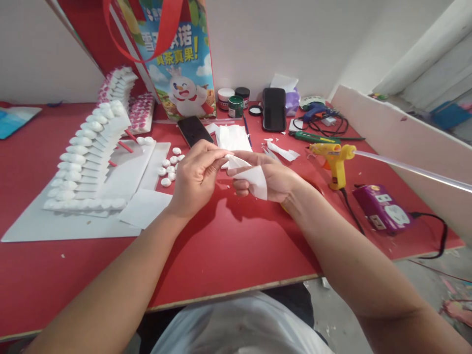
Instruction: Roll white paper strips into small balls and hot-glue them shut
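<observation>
Both hands meet over the middle of the red table, working on a thin white tissue. My left hand is closed, its thumb and forefinger pinching one folded edge. The tissue lies across the fingers of my right hand, which is curled around it, with a loose corner hanging over the palm. Whether anything is wrapped inside cannot be seen. Just left of my left hand lie several small white balls. Behind the hands is a stack of white tissues.
A curved white model with rows of white pads stands on white board at left. At right are a yellow glue gun, a purple packet and cords. A phone, paint jars, a black tray and a gift bag stand behind.
</observation>
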Available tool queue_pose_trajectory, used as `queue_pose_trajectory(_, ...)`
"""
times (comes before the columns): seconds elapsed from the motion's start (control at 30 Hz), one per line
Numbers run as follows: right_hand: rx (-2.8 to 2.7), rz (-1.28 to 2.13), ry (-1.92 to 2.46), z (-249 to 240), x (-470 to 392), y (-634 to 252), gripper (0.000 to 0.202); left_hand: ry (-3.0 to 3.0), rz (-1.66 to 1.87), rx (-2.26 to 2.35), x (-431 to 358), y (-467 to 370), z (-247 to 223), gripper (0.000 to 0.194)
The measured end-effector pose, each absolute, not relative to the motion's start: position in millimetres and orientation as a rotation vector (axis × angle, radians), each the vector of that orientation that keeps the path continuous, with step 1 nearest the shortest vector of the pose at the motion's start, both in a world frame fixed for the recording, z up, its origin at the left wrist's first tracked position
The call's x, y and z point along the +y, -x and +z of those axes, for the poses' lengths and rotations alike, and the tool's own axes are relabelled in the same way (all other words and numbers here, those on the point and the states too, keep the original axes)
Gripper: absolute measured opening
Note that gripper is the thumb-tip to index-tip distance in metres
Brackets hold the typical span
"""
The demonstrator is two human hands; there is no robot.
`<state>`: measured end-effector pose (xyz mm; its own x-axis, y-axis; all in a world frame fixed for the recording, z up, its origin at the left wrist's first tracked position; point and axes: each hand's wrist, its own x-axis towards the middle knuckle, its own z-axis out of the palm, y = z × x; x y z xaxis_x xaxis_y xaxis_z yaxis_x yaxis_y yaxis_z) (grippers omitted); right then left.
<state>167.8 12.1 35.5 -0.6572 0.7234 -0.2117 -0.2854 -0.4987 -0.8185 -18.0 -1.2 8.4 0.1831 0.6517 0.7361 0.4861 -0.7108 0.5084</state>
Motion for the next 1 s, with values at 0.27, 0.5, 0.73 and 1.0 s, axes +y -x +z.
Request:
queue_pose_trajectory(0.27,-1.768,1.586,1.075,40,13,-181,0.025,-2.036,1.581,1.256,3,20,5,0.018)
queue_pose_trajectory(0.5,-1.880,1.655,1.103,51,17,-198,0.024,-1.936,1.578,1.297,9,32,7,0.015)
queue_pose_trajectory(0.73,-1.053,2.085,0.886,39,27,-184,0.056,-2.117,1.527,1.188,-3,21,19,0.019)
queue_pose_trajectory(1.0,-0.888,2.442,0.667,30,19,-172,0.027,-2.287,1.478,1.061,-3,22,13,0.021)
